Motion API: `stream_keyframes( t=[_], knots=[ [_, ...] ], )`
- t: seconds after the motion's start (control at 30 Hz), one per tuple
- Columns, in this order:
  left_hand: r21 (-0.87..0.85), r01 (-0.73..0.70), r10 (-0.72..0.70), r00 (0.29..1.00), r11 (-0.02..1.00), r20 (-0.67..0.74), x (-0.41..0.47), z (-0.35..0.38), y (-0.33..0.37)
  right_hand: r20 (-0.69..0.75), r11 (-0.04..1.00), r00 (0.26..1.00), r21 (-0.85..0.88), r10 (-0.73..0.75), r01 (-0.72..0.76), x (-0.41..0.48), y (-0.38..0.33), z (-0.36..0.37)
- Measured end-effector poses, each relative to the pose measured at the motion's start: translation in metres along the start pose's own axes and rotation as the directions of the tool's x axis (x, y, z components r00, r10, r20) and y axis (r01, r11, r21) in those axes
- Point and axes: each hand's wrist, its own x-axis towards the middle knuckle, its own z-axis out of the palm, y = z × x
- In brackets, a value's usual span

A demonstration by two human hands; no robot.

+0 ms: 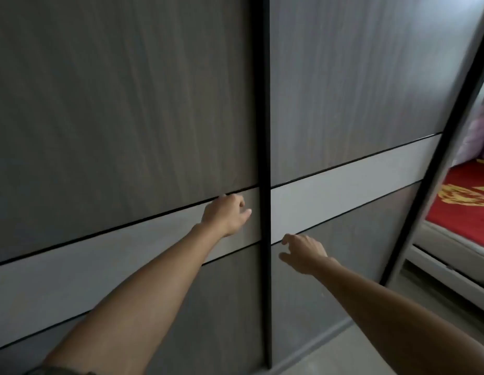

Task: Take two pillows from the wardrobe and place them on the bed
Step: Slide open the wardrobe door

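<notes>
A grey wood-grain wardrobe fills the view, its two sliding doors closed. The left door (113, 117) and right door (357, 90) meet at a black vertical frame strip (264, 131). A pale horizontal band (343, 185) crosses both doors. My left hand (226, 215) lies against the left door's pale band, just left of the black strip, fingers loosely curled, holding nothing. My right hand (303, 253) hovers at the right door just right of the strip, fingers spread. No pillows are visible. The bed (462, 209), with a red and gold cover, shows at the far right.
The wardrobe's right edge has a dark and silver frame (435, 163). Beyond it stands the bed's white base (449, 255), with purple floral bedding (479, 131) heaped on top. A pale tiled floor (357, 355) runs along the wardrobe's foot.
</notes>
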Motion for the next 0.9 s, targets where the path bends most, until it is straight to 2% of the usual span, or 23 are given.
stream_keyframes(
  t=[0.17, 0.23, 0.33, 0.4, 0.53, 0.9],
  knots=[
    [-0.078, -0.101, 0.084, 0.978, 0.992, -0.19, 0.054, 0.022, 0.026, 0.037, 0.994, 0.997, 0.081, 0.074, -0.077, 0.042, 0.003, 0.027],
    [-0.081, -0.122, 0.098, 0.962, 0.989, -0.254, 0.068, 0.026, 0.032, 0.048, 0.991, 0.997, 0.122, 0.054, -0.059, 0.058, 0.003, 0.036],
    [-0.03, -0.08, 0.066, 0.944, 0.996, -0.324, 0.082, 0.025, 0.032, 0.022, 0.994, 1.0, 0.109, -0.02, 0.017, 0.072, 0.004, 0.052],
    [0.007, -0.067, 0.066, 0.938, 0.998, -0.341, 0.084, 0.025, 0.032, -0.035, 0.991, 0.997, 0.105, -0.074, 0.078, 0.075, 0.007, 0.061],
    [0.021, -0.036, 0.041, 0.934, 0.999, -0.354, 0.078, 0.03, 0.033, -0.059, 0.981, 0.983, 0.079, -0.173, 0.177, 0.078, 0.012, 0.066],
    [0.135, 0.081, -0.026, 0.929, 0.988, -0.37, 0.037, 0.004, -0.013, -0.001, 0.948, 0.954, 0.108, -0.301, 0.299, 0.061, -0.041, 0.082]
  ],
)
